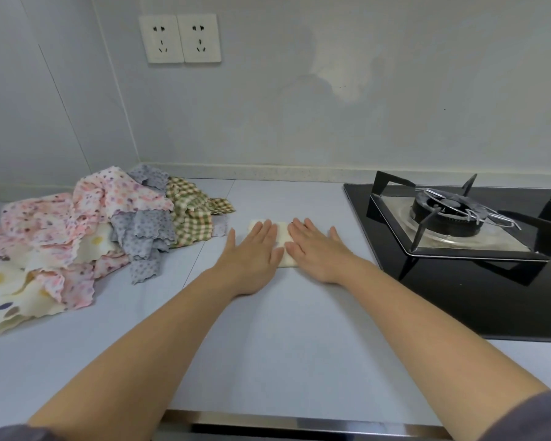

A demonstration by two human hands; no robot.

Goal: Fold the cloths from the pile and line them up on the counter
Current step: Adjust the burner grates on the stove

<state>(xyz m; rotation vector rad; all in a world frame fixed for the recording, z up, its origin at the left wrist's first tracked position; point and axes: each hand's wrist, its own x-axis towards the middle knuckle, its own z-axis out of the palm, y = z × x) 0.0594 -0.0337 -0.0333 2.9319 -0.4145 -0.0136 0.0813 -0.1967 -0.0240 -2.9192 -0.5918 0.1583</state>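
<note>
While your fingers (265, 231) lie straight and close together, pressing flat and gripping nothing, your hands cover most of the cloth (282, 238). The left hand (255, 253) is on its left half and the right hand (317, 251) on its right, with thumbs (230, 240) spread out over the bare counter (268, 338). That cloth, cream and folded small, sits between the pile (86, 227) at the back left corner and the hob (458, 291) at the right edge, nearer the back edge than the front. You look to be smoothing the first fold; no other folded cloth is laid out. Lift your palms carelessly and the soft layers may spring open or drag askew, spoiling the line you start here. Slide it rightward and it could reach the hob's black glass, just beside your right hand. Reach into the pile blindly and the overlapping cloths may come away tangled together. No basket, tray or bowl shows; the nearest thing to a holder is the burner (446, 211), which carries only what looks like pale wire (490, 218).
</note>
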